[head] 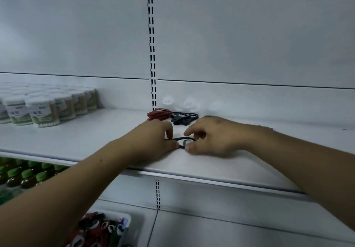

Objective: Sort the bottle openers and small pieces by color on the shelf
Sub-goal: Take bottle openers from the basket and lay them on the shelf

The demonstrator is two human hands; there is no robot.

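Both my hands meet over a black bottle opener [181,141] lying on the white shelf [86,141]. My left hand [153,141] pinches its left end. My right hand [209,137] pinches its right end with thumb and fingers. Behind them a small stack of red openers [158,114] sits beside a pile of black openers [182,118]. A bit of green [208,116] peeks out behind my right hand. Several white pieces [190,103] stand along the back wall.
Clustered tubs of cotton swabs [44,108] fill the shelf's left part. A white tray [126,221] of mixed openers sits on the lower shelf. Green-capped bottles [25,175] stand below at left. A slotted upright [151,45] runs up the back panel.
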